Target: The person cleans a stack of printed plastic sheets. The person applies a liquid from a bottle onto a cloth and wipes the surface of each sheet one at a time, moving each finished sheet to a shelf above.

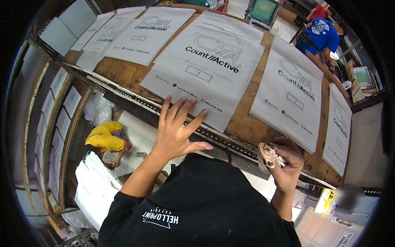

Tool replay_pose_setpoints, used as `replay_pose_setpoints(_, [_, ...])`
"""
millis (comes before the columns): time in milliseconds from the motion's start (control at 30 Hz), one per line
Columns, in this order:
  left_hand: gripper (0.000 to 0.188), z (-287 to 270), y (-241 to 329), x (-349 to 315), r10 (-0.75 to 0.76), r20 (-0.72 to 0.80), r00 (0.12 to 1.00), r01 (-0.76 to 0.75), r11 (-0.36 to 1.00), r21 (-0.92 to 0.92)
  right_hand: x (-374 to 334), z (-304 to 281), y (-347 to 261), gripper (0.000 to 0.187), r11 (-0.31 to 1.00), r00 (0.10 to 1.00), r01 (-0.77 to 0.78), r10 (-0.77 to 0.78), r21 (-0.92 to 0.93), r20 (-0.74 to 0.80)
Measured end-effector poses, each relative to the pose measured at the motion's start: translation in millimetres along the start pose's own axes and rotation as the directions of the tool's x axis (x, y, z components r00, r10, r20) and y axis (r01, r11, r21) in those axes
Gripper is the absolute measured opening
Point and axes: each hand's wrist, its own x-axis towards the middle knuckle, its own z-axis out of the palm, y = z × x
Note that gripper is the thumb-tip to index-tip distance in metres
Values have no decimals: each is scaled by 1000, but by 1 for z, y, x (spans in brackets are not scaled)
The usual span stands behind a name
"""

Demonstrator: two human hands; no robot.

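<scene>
Along a brown wooden desk (243,119) lie printed white sheets (144,35). The left hand (180,125), fingers spread and grasping nothing, is over the near edge of the middle sheet (205,78); whether it touches, I cannot tell. The right hand (290,161) clutches a crumpled beige cloth (267,155) by the desk's front edge.

A black short-sleeved shirt (205,201) carries a small white print (161,218) in front.

pale floor tiles (140,126) lie right of a wooden rack (74,123).
</scene>
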Motion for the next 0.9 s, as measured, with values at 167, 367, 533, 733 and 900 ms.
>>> replay_pose_setpoints(167, [87,-2,6,2,-57,7,998,58,998,-32,0,-1,-1,31,1000,1000,-15,15,-24,7])
replay_pose_setpoints(367, [90,1,8,-2,-80,-1,997,80,997,-6,-8,-10,12,38,996,994,-81,83,-26,71])
replay_pose_setpoints(533, [91,4,9,-5,-90,-2,996,90,996,9,-10,-11,13,41,986,986,-165,165,-1,26])
replay_pose_setpoints(733, [89,6,15,-10,-139,-49,989,138,990,-9,-3,-10,3,45,963,965,-263,263,57,17])
replay_pose_setpoints(900, [88,8,21,-15,-180,-47,982,180,984,-12,-7,-18,7,54,926,941,-335,337,173,22])
